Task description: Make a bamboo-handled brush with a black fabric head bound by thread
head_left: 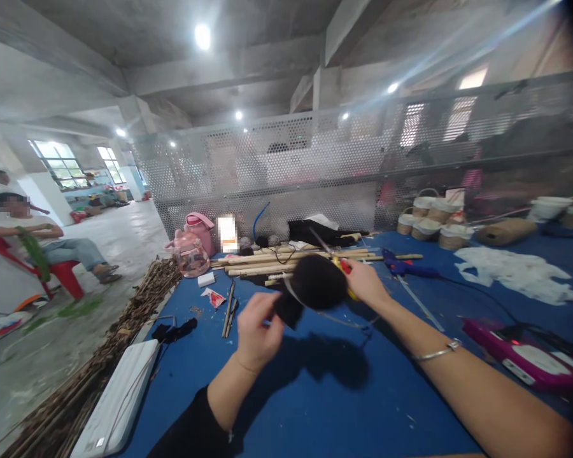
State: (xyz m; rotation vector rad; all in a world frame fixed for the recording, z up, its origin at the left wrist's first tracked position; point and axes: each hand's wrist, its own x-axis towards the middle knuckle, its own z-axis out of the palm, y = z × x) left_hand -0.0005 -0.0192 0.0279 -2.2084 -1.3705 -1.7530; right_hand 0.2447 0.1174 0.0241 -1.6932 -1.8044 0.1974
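My left hand (260, 327) pinches the lower left end of a black, round, fuzzy-looking piece (319, 283), lifted above the blue table. A thin pale strand or wire curves around this piece and trails to the right below it. On the far side of it, my right hand (367, 283) is closed around scissors (346, 267) with red and yellow handles. Their blades point up and to the left, behind the black piece. Motion blurs the black piece, and its exact kind cannot be made out. Its shadow falls on the table below.
Wooden sticks (258, 262) lie across the back of the table (286, 407). A blue glue gun (410, 267), white plastic (516, 273) and a magenta device (520, 356) are right. A white power bank (119, 394) is left. Beyond the left edge, a person sits on a red chair (71, 277).
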